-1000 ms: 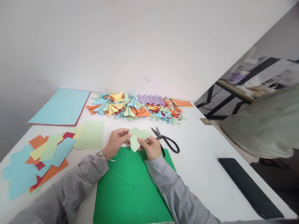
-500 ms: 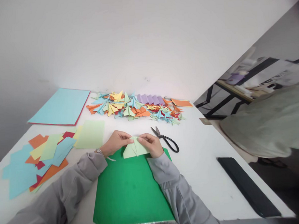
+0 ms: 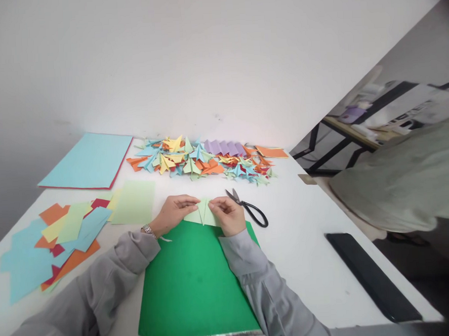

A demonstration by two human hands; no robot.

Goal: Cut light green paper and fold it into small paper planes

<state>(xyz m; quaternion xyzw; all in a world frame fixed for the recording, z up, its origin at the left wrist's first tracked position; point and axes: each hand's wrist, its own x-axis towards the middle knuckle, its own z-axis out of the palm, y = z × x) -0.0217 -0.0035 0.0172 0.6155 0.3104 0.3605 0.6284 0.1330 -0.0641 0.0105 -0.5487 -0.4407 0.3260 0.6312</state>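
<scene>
A small folded sheet of light green paper (image 3: 203, 214) is held over the back edge of a green mat (image 3: 197, 281). My left hand (image 3: 174, 213) pinches its left side between thumb and fingers. On the right side, my right hand (image 3: 228, 215) grips the same paper, fingers curled. A crease and folded flaps meet near the paper's middle. Black-handled scissors (image 3: 250, 208) lie partly open just right of my right hand. A thin white scrap lies by my left wrist.
Coloured paper sheets (image 3: 69, 238) are spread at left, with a blue sheet (image 3: 89, 161) behind them. Folded paper pieces (image 3: 193, 162) line the wall. A black flat object (image 3: 371, 275) lies at right. Beyond the table is a person's light garment (image 3: 403, 177).
The light green paper now shows less of its lower part and its flaps look narrower and more upright. Both hands still hold it, with my right fingers shifted slightly.
</scene>
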